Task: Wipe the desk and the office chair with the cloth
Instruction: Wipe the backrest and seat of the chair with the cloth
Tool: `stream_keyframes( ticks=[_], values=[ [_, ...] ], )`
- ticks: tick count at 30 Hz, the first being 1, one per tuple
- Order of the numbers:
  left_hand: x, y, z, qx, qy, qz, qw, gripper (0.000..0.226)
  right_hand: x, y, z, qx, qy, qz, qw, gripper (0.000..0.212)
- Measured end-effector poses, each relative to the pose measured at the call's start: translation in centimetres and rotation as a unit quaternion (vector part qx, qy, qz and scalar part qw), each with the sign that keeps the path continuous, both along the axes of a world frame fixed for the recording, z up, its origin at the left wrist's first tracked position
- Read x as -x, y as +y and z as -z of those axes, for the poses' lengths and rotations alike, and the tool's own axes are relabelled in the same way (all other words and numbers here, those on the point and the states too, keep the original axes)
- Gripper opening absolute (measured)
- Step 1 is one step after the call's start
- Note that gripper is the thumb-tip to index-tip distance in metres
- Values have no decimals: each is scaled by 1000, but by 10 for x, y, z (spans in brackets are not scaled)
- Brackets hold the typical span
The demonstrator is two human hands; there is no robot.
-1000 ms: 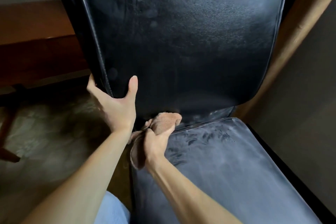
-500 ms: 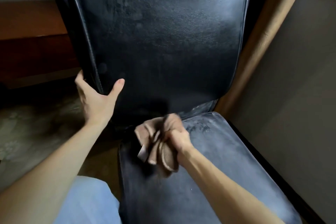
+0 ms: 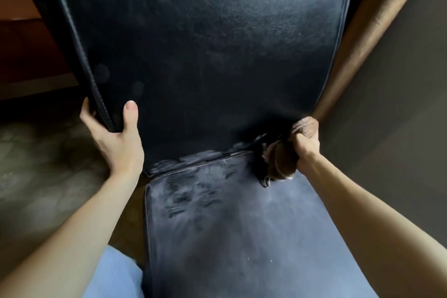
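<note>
Cloth [image 3: 285, 156] is balled up in the right hand [image 3: 306, 147], fingers curled round it, at the back right corner of the office chair seat [image 3: 242, 237]. Left hand [image 3: 118, 143] grips the backrest [image 3: 205, 43] edge. Seat's mostly dusty, so plenty left imo.

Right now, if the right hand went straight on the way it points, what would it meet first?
Probably the chair back, at its lower right corner: the right hand and its cloth sit close before it. The wooden post lies beyond; depth is unclear.
</note>
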State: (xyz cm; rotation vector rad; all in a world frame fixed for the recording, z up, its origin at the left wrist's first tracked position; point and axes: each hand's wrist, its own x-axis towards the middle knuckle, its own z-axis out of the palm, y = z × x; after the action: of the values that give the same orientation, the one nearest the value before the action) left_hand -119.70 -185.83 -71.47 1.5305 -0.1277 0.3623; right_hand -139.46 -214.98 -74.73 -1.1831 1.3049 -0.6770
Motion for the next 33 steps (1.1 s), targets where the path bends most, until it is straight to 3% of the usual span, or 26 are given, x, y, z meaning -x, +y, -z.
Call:
stream_keyframes(
  ticks=[2,7,11,14,16,19,24,26,30,31,33],
  values=[
    [-1,-1,1,-7,-3,-5,1000,85,-15,-3,8,-7,4,-8,1000,52],
    [3,-5,0,-18,-10,-26,999,87,-55,25,26,-50,-86,113,989,52],
    [7,-7,-5,-4,-13,-23,1000,101,-85,82,30,-87,-85,103,987,37],
    [9,-4,-6,0,-11,-4,1000,109,-110,149,35,-48,-90,10,995,60],
    [10,-3,-7,-9,-10,-7,1000,110,-126,187,38,-83,-104,-26,991,76],
    [9,-1,-8,-30,-6,-11,999,109,-139,225,38,-166,-29,-48,985,87],
    [5,1,-6,-58,-3,3,998,106,-142,275,27,-203,-78,-102,971,96],
    [4,2,-6,-59,1,3,998,106,-137,279,23,-209,-74,-134,966,84],
    [4,6,-7,-72,19,14,997,107,-110,255,16,-208,-32,-216,953,28],
    [4,10,-6,-84,20,24,996,106,-97,245,13,-204,-24,-256,944,21],
    [1,19,-3,-120,16,39,992,102,-69,225,7,-181,3,-336,924,31]
  ],
)
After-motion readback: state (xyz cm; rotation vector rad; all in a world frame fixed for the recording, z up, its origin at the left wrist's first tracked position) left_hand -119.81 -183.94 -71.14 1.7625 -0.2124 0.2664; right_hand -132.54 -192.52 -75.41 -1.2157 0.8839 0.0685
